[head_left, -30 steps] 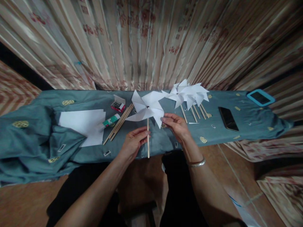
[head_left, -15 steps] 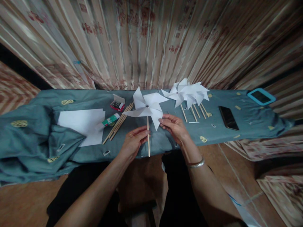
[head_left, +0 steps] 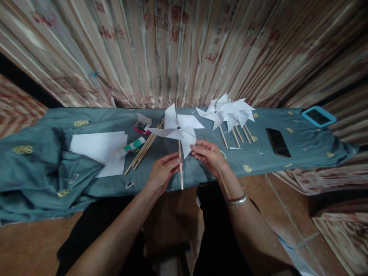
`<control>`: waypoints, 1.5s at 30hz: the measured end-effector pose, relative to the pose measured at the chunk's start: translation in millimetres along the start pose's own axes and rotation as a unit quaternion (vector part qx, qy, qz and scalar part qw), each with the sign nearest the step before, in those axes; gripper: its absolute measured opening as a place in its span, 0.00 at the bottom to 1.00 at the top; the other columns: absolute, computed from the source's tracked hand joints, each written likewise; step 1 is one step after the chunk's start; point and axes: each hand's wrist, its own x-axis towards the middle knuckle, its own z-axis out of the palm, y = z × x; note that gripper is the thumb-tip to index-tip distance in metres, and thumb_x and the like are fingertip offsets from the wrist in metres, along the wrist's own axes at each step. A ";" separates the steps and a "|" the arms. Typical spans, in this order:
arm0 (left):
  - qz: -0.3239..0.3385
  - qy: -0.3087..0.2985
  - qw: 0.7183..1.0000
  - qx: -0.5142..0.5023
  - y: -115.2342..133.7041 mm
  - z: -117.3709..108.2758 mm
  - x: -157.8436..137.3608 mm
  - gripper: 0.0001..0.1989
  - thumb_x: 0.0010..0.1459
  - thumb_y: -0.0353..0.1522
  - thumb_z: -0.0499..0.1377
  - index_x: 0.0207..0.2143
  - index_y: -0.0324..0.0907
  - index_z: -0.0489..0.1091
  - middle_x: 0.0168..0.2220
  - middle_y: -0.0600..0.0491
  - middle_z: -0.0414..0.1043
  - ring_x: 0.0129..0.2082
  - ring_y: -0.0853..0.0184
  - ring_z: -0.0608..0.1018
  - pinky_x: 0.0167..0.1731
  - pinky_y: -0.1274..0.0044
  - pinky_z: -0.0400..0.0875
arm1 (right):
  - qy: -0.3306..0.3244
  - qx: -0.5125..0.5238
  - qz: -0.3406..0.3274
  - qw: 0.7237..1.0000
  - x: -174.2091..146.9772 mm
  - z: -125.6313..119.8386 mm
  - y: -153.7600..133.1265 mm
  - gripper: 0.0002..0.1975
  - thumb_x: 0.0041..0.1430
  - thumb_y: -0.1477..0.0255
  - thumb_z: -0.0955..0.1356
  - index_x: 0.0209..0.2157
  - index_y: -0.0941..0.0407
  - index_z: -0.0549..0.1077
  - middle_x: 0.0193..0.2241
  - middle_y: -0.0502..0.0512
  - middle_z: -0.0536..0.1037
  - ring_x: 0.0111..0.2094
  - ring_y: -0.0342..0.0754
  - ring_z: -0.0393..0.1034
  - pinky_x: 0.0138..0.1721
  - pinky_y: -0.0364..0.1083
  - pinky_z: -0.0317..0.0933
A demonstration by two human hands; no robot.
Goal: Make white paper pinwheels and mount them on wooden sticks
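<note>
A white paper pinwheel [head_left: 186, 124] with a dark round pin at its centre stands upright on a thin wooden stick in front of me. My left hand [head_left: 164, 168] pinches that stick below the blades. The fingertips of my right hand [head_left: 208, 153] are closed on the tip of the lower blade. Left of the pinwheel lie several wooden sticks [head_left: 140, 156], a green and white glue stick [head_left: 134, 145] and a small open box of pins [head_left: 142, 124].
Several finished pinwheels [head_left: 230, 111] lie at the back right. White paper sheets [head_left: 99, 147] rest on the left of the cloth-covered table [head_left: 184, 182]. On the right are a black phone [head_left: 278, 142] and a blue-framed device [head_left: 319, 116]. A curtain hangs behind.
The pinwheel's blades have turned slightly clockwise, and my right hand has shifted a little left with the lower blade. My left hand keeps its hold on the stick.
</note>
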 end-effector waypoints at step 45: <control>-0.018 -0.019 0.999 0.023 5.2 -2.0 -7.2 0.18 0.28 0.33 0.75 0.26 0.37 0.79 0.24 0.54 0.75 0.25 0.75 0.73 0.29 0.82 0.69 | 0.179 -0.114 -0.220 0.952 20.9 -38.1 -12.9 0.14 0.38 0.60 0.76 0.27 0.53 0.78 0.23 0.49 0.76 0.26 0.43 0.66 0.28 0.45 0.59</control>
